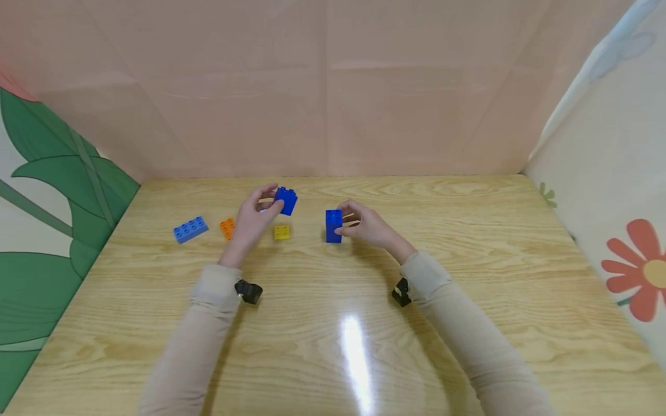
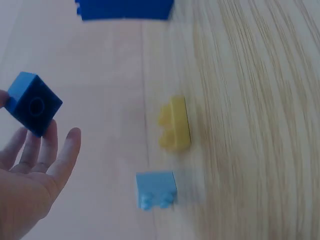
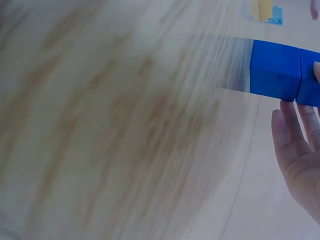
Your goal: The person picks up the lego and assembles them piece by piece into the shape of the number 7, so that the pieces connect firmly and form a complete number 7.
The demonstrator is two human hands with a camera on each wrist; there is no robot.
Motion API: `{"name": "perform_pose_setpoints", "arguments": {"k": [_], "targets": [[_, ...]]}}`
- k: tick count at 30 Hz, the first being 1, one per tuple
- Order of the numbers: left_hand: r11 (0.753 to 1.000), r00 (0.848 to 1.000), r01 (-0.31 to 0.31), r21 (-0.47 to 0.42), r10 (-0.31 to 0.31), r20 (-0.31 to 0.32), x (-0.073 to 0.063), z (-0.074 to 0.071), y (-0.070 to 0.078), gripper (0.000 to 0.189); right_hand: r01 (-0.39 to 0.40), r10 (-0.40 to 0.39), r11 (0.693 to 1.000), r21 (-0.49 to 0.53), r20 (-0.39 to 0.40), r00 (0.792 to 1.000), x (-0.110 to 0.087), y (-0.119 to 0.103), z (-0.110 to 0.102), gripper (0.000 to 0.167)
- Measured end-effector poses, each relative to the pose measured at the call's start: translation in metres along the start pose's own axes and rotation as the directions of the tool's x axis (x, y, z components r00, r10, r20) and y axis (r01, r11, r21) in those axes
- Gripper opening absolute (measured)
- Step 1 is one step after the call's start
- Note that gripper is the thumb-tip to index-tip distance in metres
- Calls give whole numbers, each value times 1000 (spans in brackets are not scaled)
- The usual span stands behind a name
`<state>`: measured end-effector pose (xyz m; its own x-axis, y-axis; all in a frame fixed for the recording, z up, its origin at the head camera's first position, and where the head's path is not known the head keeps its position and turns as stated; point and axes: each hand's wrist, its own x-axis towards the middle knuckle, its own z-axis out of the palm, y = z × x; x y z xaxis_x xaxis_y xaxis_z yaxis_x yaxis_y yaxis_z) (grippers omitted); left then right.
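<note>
My left hand (image 1: 254,219) pinches a dark blue toy brick (image 1: 287,201) between thumb and fingers, tilted and raised above the table. In the left wrist view the hollow underside of this brick (image 2: 37,106) shows. To the right, a stack of two dark blue bricks (image 1: 333,230) stands upright on the table. My right hand (image 1: 370,226) grips its upper part from the right side, thumb in front and fingers behind. The right wrist view shows the seam between the stacked bricks (image 3: 275,70). Between the hands, nearer the left one, lies a small yellow brick (image 1: 281,233).
Left of the left hand lie an orange brick (image 1: 226,227), partly covered by that hand, and a longer light blue brick (image 1: 190,229). A small light blue brick (image 2: 156,187) sits near the yellow one. A pink cloth wall (image 1: 333,115) closes off the table's back.
</note>
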<state>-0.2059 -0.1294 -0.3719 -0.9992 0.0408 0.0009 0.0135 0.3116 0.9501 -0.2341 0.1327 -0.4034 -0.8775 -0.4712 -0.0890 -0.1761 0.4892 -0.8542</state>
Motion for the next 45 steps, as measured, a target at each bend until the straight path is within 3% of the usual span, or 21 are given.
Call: {"name": "perform_pose_setpoints", "arguments": {"k": [4,11,18,25,29,38,45], "targets": [[1000,1000,-22,-22,22,17,-1,11,5,48,-10,10,1000,5,11,1000,0,1,-1,42],[995,995,-94,30,93,48,-1,29,8,44,-34,34,999,23,10,999,3,3,0,45],[990,990,-136,41,135,40,0,45,9,41,-20,19,999,49,27,999,3,4,0,46],[990,988,-141,27,139,62,0,52,11,42,60,-61,996,71,0,998,-1,-2,-5,56],[988,986,-153,36,150,76,0,55,13,44,103,-100,992,75,-44,994,-1,-9,-5,54],[979,975,-202,16,200,94,-2,62,18,42,114,-105,988,104,-91,990,-3,-14,-9,48],[979,974,-203,37,197,115,-1,66,19,44,178,-165,979,102,-124,979,-4,-12,-15,43]]}}
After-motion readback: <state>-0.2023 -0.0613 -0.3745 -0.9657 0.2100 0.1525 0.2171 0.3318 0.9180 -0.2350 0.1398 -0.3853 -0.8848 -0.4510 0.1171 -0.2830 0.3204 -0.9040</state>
